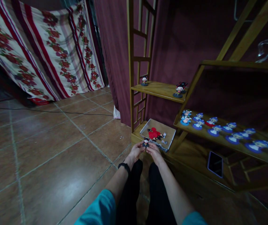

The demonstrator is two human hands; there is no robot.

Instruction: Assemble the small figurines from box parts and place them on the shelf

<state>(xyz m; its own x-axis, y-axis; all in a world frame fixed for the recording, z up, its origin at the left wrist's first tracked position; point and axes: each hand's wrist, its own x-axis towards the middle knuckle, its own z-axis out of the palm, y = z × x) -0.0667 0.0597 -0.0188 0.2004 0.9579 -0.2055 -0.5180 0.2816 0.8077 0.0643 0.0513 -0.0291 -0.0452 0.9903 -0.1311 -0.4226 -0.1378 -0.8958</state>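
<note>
Fingers (140,146) of left hand (136,151) and right hand (154,151) pinch figurine (146,141) low from both sides, probably to keep it upright. Box (166,127) sits just beyond, likely for easy reach.

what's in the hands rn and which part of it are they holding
A small figurine, upright, held low down around its dark base between the left hand and the right hand.
</note>
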